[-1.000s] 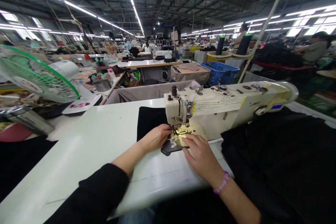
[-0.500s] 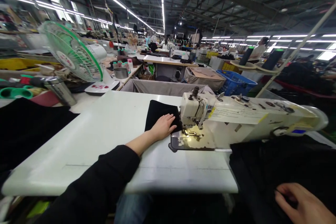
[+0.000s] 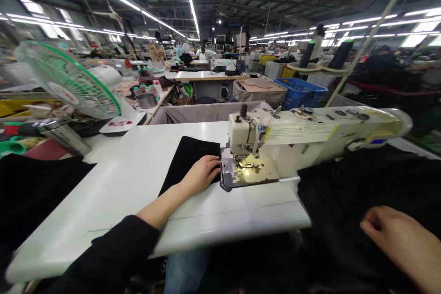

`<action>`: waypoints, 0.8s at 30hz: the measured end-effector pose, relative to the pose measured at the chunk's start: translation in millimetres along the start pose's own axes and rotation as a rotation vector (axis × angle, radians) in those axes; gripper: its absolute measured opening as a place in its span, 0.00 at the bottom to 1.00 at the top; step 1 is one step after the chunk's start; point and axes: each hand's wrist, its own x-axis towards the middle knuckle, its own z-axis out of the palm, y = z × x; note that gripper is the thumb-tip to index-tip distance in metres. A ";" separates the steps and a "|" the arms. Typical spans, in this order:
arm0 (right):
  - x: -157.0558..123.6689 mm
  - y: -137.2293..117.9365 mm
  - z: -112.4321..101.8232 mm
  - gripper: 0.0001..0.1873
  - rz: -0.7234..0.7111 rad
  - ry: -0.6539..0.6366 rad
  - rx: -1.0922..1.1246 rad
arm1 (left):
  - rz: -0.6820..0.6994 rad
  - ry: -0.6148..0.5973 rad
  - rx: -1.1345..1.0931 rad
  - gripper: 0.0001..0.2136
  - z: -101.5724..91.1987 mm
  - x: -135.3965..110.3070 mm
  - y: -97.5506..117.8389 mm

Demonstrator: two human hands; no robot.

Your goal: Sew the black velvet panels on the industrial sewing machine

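My left hand (image 3: 201, 175) lies flat with fingers stretched over a piece of black fabric (image 3: 188, 158) on the white sewing table (image 3: 124, 193). Its fingertips reach the left edge of the metal needle plate on the sewing machine (image 3: 243, 135). Between the presser foot and the plate I see no cloth. To the right, my right hand (image 3: 389, 234) is closed, thumb and fingers curled together against a heap of black fabric (image 3: 330, 193). It seems to pinch that fabric, though blur and dark cloth hide the exact grip.
A green-rimmed fan (image 3: 72, 80) and a steel flask (image 3: 64, 135) stand at the left. More black fabric (image 3: 37, 193) hangs over the left side. Behind the machine are thread cones (image 3: 306, 54), a blue crate (image 3: 299, 92) and a grey cloth-lined bin (image 3: 203, 112).
The view has swung slightly right. My left hand and the black fabric under it have slid left, away from the needle. My right hand has risen a little, over the dark heap.
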 end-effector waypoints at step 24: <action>-31.7 -172.8 -52.5 0.11 0.026 -0.709 0.959 | 0.435 0.080 -0.729 0.24 -45.0 -31.2 201.4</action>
